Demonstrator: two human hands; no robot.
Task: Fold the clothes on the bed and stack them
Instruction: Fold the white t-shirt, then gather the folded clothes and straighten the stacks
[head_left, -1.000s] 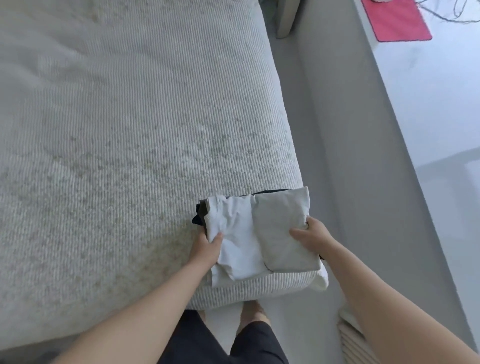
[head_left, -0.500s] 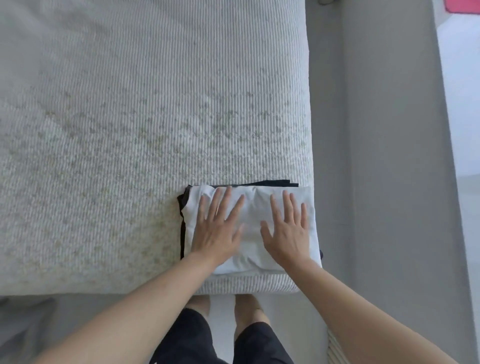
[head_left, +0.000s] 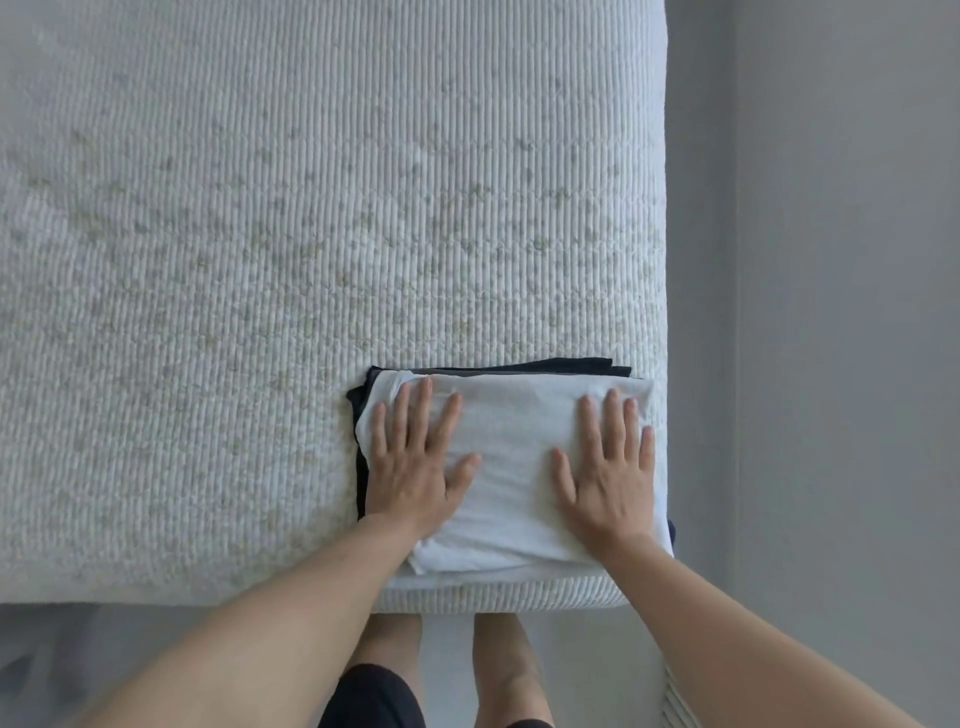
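Observation:
A folded white garment (head_left: 511, 467) lies on top of a small stack at the near right corner of the bed (head_left: 311, 234). Dark folded clothes (head_left: 571, 366) peek out beneath it along the far and left edges. My left hand (head_left: 415, 462) presses flat on the left part of the white garment, fingers spread. My right hand (head_left: 608, 467) presses flat on its right part, fingers straight. Neither hand grips the cloth.
The bed's ribbed white cover stretches away to the left and far side. A grey floor strip (head_left: 696, 312) and grey wall (head_left: 857, 312) run along the right of the bed. My bare legs (head_left: 498, 670) stand at the bed's near edge.
The white garment went from half folded and held at its edges to lying flat on the stack. Both hands then slid apart toward the left and right ends.

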